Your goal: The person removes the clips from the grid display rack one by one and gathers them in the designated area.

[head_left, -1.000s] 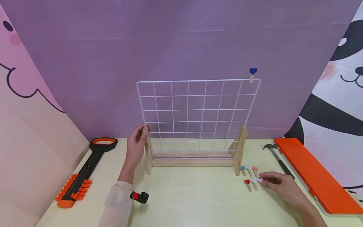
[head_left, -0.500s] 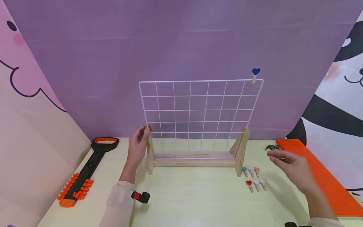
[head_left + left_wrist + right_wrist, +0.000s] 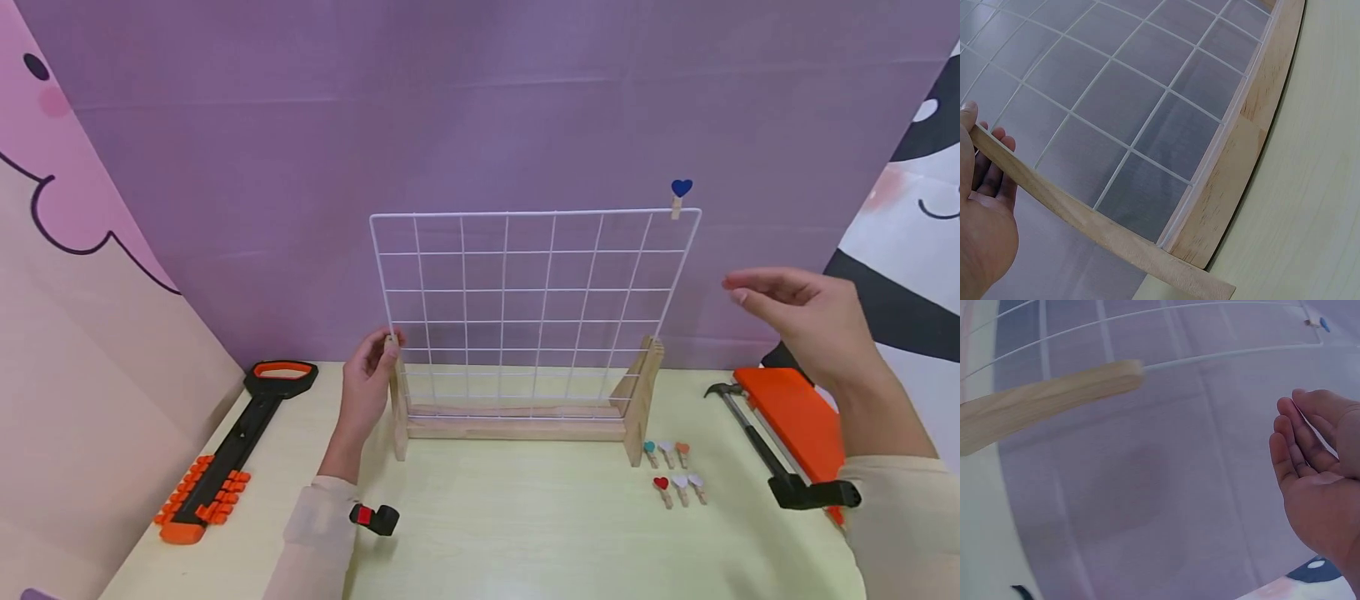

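Observation:
A white wire grid panel (image 3: pixel 530 251) stands upright in a wooden stand (image 3: pixel 517 429). My left hand (image 3: pixel 366 379) grips the top of the stand's left upright (image 3: pixel 1085 219), thumb on one side and fingers on the other. A clothespin with a blue heart (image 3: pixel 681 189) is clipped on the grid's top wire, near the right corner. To the right of the grid, my right hand (image 3: pixel 813 325) is raised with fingers loosely bent; the right wrist view shows nothing between thumb and fingertips. Below it, several small heart clothespins (image 3: pixel 680 478) lie in two rows on the table.
A claw hammer (image 3: pixel 742 417) lies right of the clothespins beside an orange case (image 3: pixel 787 408), partly hidden by the right arm. At the left lies a black and orange tool (image 3: pixel 240 429). A purple cloth (image 3: pixel 480 108) hangs behind.
My right hand has left the clothespins on the table and risen up beside the grid. The left hand keeps its hold on the stand. The whole view has shifted slightly.

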Action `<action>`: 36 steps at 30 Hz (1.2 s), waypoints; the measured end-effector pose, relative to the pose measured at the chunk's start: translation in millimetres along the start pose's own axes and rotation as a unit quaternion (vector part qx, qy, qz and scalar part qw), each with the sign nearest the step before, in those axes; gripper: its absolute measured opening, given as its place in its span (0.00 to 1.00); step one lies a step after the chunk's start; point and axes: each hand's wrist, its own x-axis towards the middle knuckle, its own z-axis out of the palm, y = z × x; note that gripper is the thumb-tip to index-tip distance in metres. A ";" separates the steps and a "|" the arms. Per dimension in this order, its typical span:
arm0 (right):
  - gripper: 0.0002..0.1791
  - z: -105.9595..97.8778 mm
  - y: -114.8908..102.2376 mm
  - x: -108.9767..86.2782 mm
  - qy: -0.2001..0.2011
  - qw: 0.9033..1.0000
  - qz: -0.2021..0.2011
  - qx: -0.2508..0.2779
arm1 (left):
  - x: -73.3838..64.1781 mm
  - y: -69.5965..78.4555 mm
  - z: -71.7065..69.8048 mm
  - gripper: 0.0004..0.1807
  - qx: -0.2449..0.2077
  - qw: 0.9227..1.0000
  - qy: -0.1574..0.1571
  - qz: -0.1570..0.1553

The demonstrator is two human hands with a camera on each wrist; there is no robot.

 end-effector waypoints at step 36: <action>0.23 -0.1 -110.3 67.9 -0.053 0.983 -0.065 0.163 | -2.3 4.3 0.3 0.21 0.017 1.000 0.000 -0.026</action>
